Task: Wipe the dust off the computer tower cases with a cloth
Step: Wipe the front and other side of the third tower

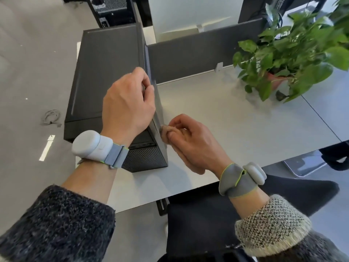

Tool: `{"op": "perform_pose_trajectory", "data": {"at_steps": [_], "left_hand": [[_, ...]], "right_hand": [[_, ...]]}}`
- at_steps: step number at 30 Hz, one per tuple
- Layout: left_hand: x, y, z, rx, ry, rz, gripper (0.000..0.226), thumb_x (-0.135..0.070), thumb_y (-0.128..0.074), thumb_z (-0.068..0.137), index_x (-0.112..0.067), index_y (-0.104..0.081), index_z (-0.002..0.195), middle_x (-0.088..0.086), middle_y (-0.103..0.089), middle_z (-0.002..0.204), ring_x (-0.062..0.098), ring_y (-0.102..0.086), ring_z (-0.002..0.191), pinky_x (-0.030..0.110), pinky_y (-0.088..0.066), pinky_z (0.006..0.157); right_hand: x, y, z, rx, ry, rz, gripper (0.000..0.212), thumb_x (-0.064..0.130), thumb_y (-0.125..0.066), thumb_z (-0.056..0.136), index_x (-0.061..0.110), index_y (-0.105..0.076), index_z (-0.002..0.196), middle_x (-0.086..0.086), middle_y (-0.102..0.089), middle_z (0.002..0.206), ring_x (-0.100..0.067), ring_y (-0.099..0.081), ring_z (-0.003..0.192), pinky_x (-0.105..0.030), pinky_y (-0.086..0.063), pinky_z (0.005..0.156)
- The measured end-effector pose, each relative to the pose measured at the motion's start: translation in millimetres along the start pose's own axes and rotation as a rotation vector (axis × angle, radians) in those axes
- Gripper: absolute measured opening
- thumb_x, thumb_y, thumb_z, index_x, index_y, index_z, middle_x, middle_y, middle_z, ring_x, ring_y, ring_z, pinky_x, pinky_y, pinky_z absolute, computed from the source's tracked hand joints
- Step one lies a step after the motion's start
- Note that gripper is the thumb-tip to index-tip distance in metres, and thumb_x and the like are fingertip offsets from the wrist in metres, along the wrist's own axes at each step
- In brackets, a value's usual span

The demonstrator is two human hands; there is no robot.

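A person bends over a dark computer tower case that sits at the left end of a white surface, its mesh front turned toward the camera. The left hand rests on the case's right-hand edge, fingers curled over that edge and gripping it. The right hand is closed round a bunched brown cloth, pinching it and pressing it against the case's right face, close to the front corner and just above the surface. Both wrists carry strapped grey bands, each with a pale device: the left band, the right band. A grey partition runs along the back of the surface, meeting the case's far right edge. A leafy potted plant stands at the right, well apart from the hands. On the floor, a second tower sits beyond the first, and a coiled cable lies to the left.
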State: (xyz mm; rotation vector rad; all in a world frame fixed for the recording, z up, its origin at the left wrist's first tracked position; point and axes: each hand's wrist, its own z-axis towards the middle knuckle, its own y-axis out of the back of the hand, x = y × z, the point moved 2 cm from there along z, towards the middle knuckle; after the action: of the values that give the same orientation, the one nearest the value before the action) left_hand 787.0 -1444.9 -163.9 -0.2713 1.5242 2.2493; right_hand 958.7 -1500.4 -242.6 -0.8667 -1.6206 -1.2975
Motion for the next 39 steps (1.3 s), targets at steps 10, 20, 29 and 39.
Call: {"op": "perform_pose_trajectory", "data": {"at_steps": [10,20,29,39], "left_hand": [[2,-2,8,-0.102,0.214,0.057,0.026,-0.036,-0.053,0.107,-0.016,-0.056,0.089,-0.006,-0.056,0.078,0.018,-0.052,0.072,0.031,-0.034,0.064],[-5,-4,10,-0.075,0.235,0.13,0.028,-0.037,-0.055,0.107,-0.018,-0.052,0.086,-0.01,-0.045,0.068,0.015,-0.046,0.066,0.034,-0.039,0.061],[2,-6,8,0.151,0.267,0.352,0.078,-0.066,-0.048,0.089,-0.015,-0.048,0.148,0.011,-0.042,0.158,0.034,-0.034,0.148,0.055,-0.028,0.12],[4,1,-5,0.314,0.153,0.345,0.088,-0.065,-0.032,0.091,-0.015,-0.027,0.163,0.011,-0.019,0.172,0.031,-0.013,0.159,0.046,-0.013,0.13]], "right_hand": [[25,8,33,0.1,0.21,0.282,0.018,0.032,-0.067,0.104,0.019,-0.068,0.092,-0.004,-0.063,0.07,-0.014,-0.052,0.058,-0.031,-0.045,0.055],[3,-1,46,0.225,0.103,0.208,0.014,0.035,-0.06,0.106,0.023,-0.053,0.102,0.006,-0.064,0.077,-0.015,-0.054,0.062,-0.03,-0.044,0.057],[13,-7,43,0.167,0.14,0.288,0.015,0.029,-0.058,0.108,0.019,-0.057,0.098,-0.004,-0.066,0.079,-0.023,-0.054,0.065,-0.04,-0.047,0.059],[17,-8,29,0.14,0.141,0.227,0.012,0.03,-0.059,0.107,0.021,-0.06,0.099,-0.003,-0.072,0.086,-0.028,-0.063,0.073,-0.05,-0.054,0.068]]}}
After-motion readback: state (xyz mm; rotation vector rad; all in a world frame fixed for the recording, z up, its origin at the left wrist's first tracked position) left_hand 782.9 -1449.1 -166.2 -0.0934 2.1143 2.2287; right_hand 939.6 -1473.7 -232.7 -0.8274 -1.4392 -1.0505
